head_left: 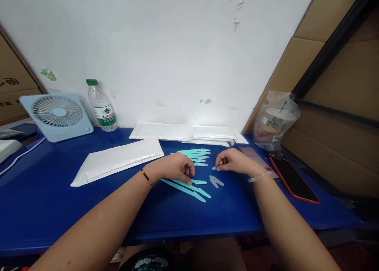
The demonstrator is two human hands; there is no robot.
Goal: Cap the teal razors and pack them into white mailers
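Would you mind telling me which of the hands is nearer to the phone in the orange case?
Right. The right hand is just left of the phone; the left hand lies farther left, over the teal sticks.

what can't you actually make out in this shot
Head view:
- Small clear piece at the right hand: too small, fingers cover it.
- Left hand grip: palm hides what its fingertips press.
- Cup in the plastic bag: label blurred.
- Fan cable: cut off by the left edge.
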